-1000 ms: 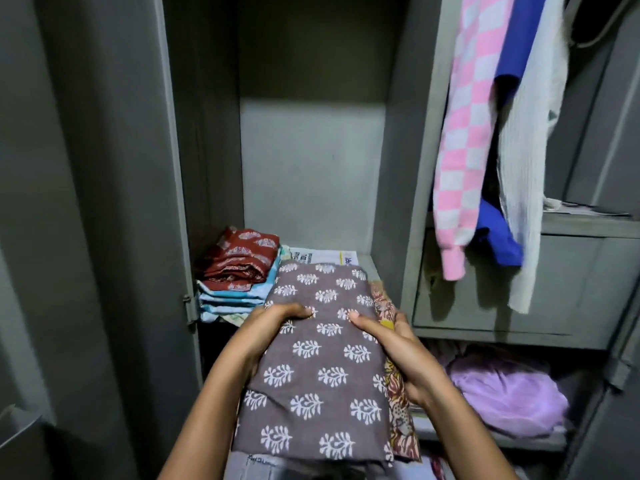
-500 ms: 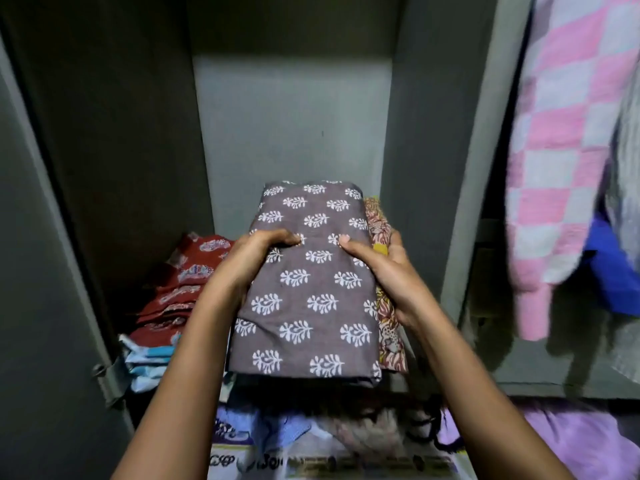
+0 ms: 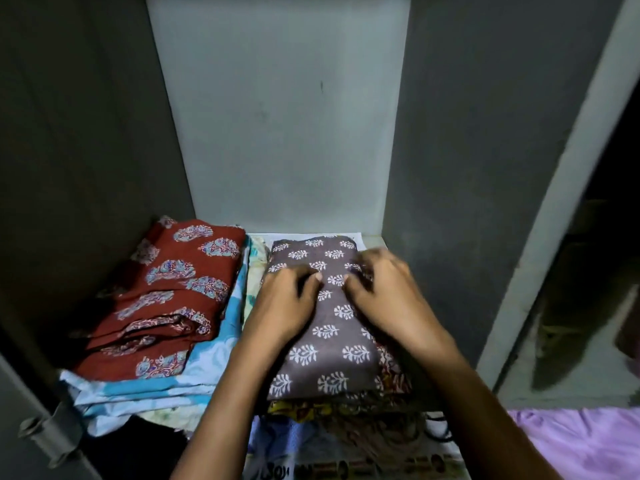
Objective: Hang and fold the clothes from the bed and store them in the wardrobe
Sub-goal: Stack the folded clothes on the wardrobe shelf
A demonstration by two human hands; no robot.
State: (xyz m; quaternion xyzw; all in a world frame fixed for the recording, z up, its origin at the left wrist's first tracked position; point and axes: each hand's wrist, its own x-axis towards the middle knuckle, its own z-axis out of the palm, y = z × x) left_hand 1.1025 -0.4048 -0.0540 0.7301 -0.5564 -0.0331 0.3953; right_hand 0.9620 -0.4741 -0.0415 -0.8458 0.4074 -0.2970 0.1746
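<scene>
A folded brown cloth with white leaf prints (image 3: 325, 344) lies on the wardrobe shelf, on top of a red-and-yellow patterned cloth (image 3: 393, 374) whose edge peeks out at the right and front. My left hand (image 3: 282, 303) and my right hand (image 3: 386, 296) both rest on top of the brown cloth, fingers bent, thumbs almost meeting at its middle. Motion blurs the right hand. Neither hand wraps round the cloth's edges.
Left of it sits a pile with a folded red paisley cloth (image 3: 180, 289) over light blue cloth (image 3: 207, 365). Grey wardrobe walls (image 3: 284, 116) close in the back and sides. Below are a newspaper-lined shelf (image 3: 346, 467) and a lilac cloth (image 3: 581, 441).
The brown stack, held up in both hands before, has gone down onto the shelf beside the red pile. Both hands have shifted from its sides onto its top.
</scene>
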